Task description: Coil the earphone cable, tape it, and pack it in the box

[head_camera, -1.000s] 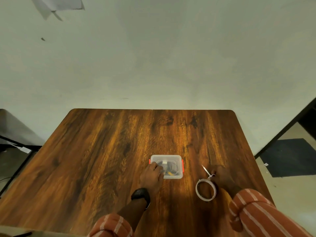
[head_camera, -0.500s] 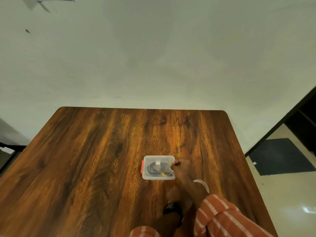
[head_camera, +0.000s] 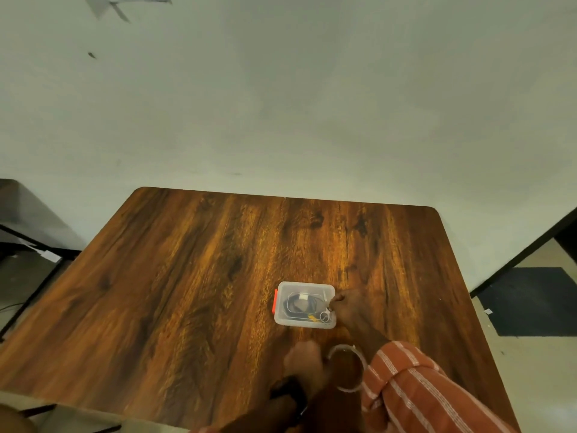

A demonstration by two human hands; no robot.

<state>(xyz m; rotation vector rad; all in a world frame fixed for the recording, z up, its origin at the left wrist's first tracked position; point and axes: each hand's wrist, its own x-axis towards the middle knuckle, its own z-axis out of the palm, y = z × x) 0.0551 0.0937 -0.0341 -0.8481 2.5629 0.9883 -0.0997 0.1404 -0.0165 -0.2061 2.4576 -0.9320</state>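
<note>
A small clear plastic box with an orange latch on its left side sits on the wooden table. Through its clear plastic I see the coiled black earphone cable with a white piece of tape on it. Small scissors lie at the box's right end. My right hand pinches them with its fingertips. My left hand rests curled on the table below the box, touching the left edge of the clear tape roll.
The table's far edge meets a pale wall. A dark mat lies on the floor to the right. Dark furniture legs stand at the left. My striped sleeve covers the table's near right part.
My right hand carried the scissors from beside the tape roll over to the box's right end. My left hand drew back from the box to the tape roll. The view shifted.
</note>
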